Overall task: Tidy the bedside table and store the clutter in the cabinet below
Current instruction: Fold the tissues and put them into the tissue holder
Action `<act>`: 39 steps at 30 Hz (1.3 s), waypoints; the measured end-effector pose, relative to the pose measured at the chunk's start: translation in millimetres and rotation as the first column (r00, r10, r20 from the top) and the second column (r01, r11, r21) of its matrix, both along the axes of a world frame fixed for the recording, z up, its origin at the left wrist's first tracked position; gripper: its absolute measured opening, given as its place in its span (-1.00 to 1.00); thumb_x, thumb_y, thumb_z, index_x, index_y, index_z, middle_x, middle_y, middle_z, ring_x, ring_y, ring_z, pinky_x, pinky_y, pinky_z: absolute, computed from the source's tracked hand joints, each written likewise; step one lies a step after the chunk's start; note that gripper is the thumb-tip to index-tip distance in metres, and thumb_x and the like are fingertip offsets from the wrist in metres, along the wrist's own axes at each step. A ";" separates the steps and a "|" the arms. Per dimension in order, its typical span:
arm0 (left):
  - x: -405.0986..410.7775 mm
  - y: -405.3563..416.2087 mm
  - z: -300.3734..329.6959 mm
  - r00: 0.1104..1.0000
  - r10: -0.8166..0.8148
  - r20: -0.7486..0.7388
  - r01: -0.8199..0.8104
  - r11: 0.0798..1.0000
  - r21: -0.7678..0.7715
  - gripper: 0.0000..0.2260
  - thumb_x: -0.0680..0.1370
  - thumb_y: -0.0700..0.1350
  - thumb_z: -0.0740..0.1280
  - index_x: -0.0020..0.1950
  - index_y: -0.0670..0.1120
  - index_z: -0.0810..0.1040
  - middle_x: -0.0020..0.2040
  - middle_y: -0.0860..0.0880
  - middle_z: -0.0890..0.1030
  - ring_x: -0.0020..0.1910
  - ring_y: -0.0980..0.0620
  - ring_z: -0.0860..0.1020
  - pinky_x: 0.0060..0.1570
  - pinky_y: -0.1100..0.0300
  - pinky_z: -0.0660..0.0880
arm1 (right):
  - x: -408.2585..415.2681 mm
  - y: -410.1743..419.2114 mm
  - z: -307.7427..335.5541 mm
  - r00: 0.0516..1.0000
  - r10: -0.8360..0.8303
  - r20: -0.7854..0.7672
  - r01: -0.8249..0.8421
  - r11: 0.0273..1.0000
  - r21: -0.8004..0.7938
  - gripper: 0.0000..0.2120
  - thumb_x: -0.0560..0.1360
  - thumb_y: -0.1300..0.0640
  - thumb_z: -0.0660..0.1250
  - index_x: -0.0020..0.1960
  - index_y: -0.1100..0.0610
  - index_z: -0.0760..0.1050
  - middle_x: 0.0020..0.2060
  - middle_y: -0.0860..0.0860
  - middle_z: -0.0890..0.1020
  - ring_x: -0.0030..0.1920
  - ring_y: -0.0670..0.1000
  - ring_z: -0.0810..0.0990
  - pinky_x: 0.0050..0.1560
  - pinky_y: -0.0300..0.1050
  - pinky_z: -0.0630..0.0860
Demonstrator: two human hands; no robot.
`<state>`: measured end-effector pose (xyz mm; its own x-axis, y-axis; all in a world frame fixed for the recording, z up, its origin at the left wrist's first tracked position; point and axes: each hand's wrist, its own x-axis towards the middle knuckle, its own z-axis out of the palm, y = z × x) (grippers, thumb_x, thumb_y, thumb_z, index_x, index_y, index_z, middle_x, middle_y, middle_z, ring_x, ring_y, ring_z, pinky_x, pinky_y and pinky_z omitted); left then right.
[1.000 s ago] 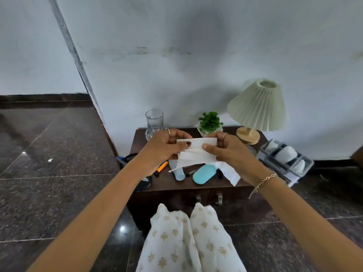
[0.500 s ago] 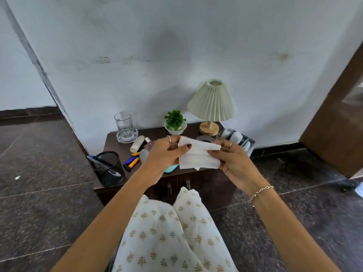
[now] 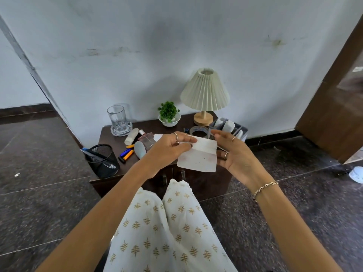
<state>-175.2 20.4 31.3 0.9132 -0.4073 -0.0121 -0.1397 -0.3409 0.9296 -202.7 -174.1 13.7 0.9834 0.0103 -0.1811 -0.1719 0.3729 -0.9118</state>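
Right now the left hand (image 3: 169, 149) pinches the folded tissue (image 3: 198, 157) at its left edge, its long side running across to the loosely spread right hand (image 3: 233, 154).

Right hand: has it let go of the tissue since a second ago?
Yes. The right hand has opened, fingers spread beside the tissue, nearer the lamp side; the left hand still pinches it.

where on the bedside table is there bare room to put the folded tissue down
Bare wood shows between the glass and the plant bowl, and between the mesh pen cup and the glass's dish. The middle is crowded with markers and bottles; the right end holds the lamp, tape and organizer.
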 end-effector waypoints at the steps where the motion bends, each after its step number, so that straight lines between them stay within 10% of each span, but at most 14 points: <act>1: 1.1 -1.5 -2.7 0.999 0.003 0.041 -0.004 1.000 0.018 -0.83 0.56 -0.15 0.29 0.06 0.06 0.63 0.16 0.10 0.56 0.13 0.02 0.52 0.14 0.09 0.49 | 0.1 -0.9 -3.4 1.000 0.015 0.015 -0.014 1.000 -0.015 -0.71 0.50 0.25 0.33 0.20 0.11 0.50 -0.01 0.08 0.63 0.04 0.11 0.60 0.04 0.03 0.62; 6: 7.5 -8.0 -16.8 0.980 0.101 0.174 -0.104 0.994 0.011 -0.74 0.50 -0.23 0.36 -0.13 0.18 0.56 0.11 0.06 0.57 0.05 0.02 0.58 0.00 0.15 0.53 | -0.1 -0.7 -13.5 0.999 -0.002 0.050 0.007 0.995 -0.096 -0.71 0.43 0.43 0.33 0.08 0.15 0.51 -0.09 0.07 0.65 -0.04 0.03 0.63 -0.10 -0.15 0.64; 11: 8.3 -15.4 -26.9 0.993 0.103 0.062 -0.093 0.985 -0.148 -0.59 0.46 -0.27 0.40 0.18 0.13 0.44 0.00 0.09 0.63 0.01 0.09 0.62 0.00 0.22 0.57 | 0.0 -2.4 -21.1 0.991 -0.094 0.091 0.106 0.984 -0.146 -0.82 0.47 0.39 0.30 -0.16 0.15 0.57 -0.16 0.07 0.63 -0.06 0.03 0.58 0.03 -0.05 0.55; 19: 14.7 -27.6 -40.7 0.993 0.110 -0.033 -0.113 0.986 -0.119 -0.73 0.54 -0.32 0.28 -0.11 0.05 0.61 -0.07 0.15 0.60 -0.05 0.10 0.57 -0.10 0.28 0.58 | 4.8 -13.9 -34.9 0.992 -0.084 0.099 0.095 0.988 -0.122 -0.52 0.53 0.45 0.16 -0.39 0.08 0.62 -0.07 0.07 0.59 -0.02 0.01 0.56 -0.20 -0.22 0.60; 31: 25.8 -47.0 -58.4 0.940 -0.004 -0.342 -0.054 0.986 -0.160 -0.77 0.57 -0.17 0.26 0.16 -0.17 0.61 0.20 -0.07 0.54 0.16 -0.05 0.54 0.17 0.04 0.54 | 12.8 -32.3 -53.9 0.985 -0.167 -0.050 0.165 0.985 -0.055 -0.88 0.51 0.21 0.31 0.00 0.20 0.58 -0.06 0.09 0.64 -0.06 -0.01 0.63 -0.09 -0.15 0.64; 39: 37.8 -59.7 -72.9 0.993 0.059 0.102 -0.071 0.991 0.117 -0.77 0.52 -0.22 0.35 0.11 0.02 0.61 0.11 0.09 0.55 0.01 0.13 0.52 -0.15 0.59 0.41 | 20.0 -39.9 -62.2 0.973 -0.124 -0.195 0.114 0.992 -0.060 -0.73 0.50 0.06 0.32 0.17 0.12 0.48 -0.05 0.09 0.62 -0.19 -0.01 0.67 -0.24 -0.15 0.63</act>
